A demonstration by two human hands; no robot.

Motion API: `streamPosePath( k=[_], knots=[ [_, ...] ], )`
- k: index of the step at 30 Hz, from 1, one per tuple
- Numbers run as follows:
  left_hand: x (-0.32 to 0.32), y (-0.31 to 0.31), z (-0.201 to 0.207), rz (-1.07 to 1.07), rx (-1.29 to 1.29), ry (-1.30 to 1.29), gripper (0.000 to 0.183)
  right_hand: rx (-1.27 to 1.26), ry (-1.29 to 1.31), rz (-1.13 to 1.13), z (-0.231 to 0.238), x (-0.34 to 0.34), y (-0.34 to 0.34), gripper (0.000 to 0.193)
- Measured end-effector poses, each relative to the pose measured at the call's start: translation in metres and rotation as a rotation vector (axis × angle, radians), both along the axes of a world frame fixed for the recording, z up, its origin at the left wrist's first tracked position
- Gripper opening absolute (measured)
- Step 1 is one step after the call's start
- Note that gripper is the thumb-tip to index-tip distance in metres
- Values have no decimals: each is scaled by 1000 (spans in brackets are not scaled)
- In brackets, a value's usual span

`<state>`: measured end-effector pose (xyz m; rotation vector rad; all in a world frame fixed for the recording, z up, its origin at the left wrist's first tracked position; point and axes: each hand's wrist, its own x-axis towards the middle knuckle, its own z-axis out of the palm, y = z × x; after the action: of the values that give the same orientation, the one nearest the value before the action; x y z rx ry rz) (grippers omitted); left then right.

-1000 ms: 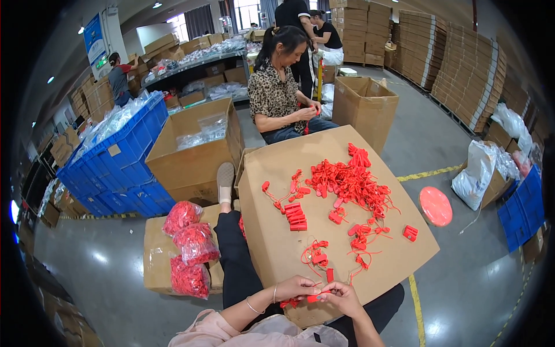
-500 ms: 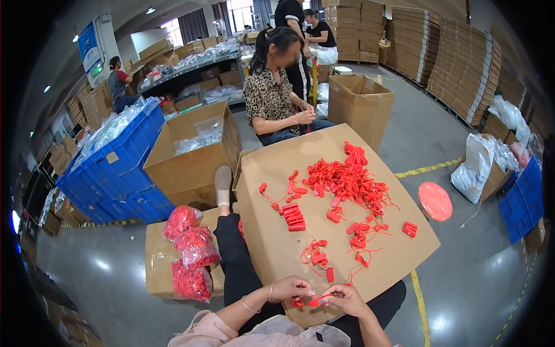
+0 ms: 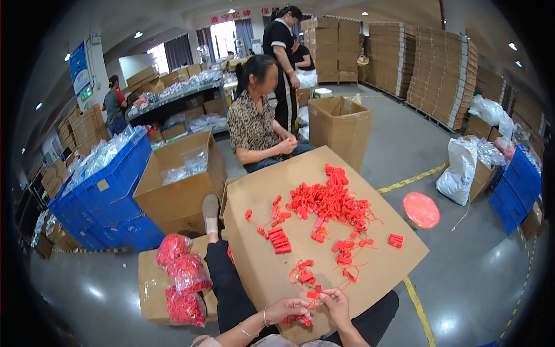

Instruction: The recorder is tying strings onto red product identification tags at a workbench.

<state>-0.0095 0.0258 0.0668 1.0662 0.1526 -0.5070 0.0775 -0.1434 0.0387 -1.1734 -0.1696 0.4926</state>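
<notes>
I have the small red corded piece (image 3: pixel 313 295) up between the two hands, just above the table's near edge. The right hand's (image 3: pixel 335 305) grip is clamped on it, thumb against fingers; the left hand's (image 3: pixel 288 308) fingertips are drawn close together beside its cord, and from here I cannot tell whether they pinch it.

Just beyond the hands on the cardboard table (image 3: pixel 381 266) lies a loose corded cluster (image 3: pixel 304 273). Farther left I count off a neat row of red blocks (image 3: pixel 280 240); a lone red block (image 3: pixel 396 240) sits toward the right, and a tangled red heap (image 3: pixel 329 202) covers the far middle.

To the left of the table, clear bags of red pieces (image 3: pixel 188 273) rest on a low carton (image 3: pixel 151 289). A round red stool (image 3: pixel 421 210) stands on the right. At the far side I see a seated co-worker (image 3: pixel 253 121), hands together, with an open carton (image 3: pixel 179 194) and blue crates (image 3: pixel 104 202) farther left.
</notes>
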Motion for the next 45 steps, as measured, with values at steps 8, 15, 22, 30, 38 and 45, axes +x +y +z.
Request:
streamPosePath(
  k=[8, 15, 22, 30, 38, 45],
  knots=[
    [2, 16, -9, -81, 90, -49, 22, 354, 406, 426, 7, 17, -21, 10],
    [9, 19, -9, 78, 60, 102, 20, -230, -287, 603, 31, 24, -33, 7],
    [17, -13, -4, 272, 31, -1, 25, -607, -540, 176, -12, 11, -11, 12],
    [23, -20, -15, 371, 453, -122, 19, -27, -109, 98, -15, -3, -1, 20],
    [25, -21, -30, 334, 789, -411, 22, 91, 2, 131, -28, -2, -6, 19],
    [20, -17, -18, 377, 966, -411, 32, -89, -53, 114, -18, -5, -9, 16]
  ],
)
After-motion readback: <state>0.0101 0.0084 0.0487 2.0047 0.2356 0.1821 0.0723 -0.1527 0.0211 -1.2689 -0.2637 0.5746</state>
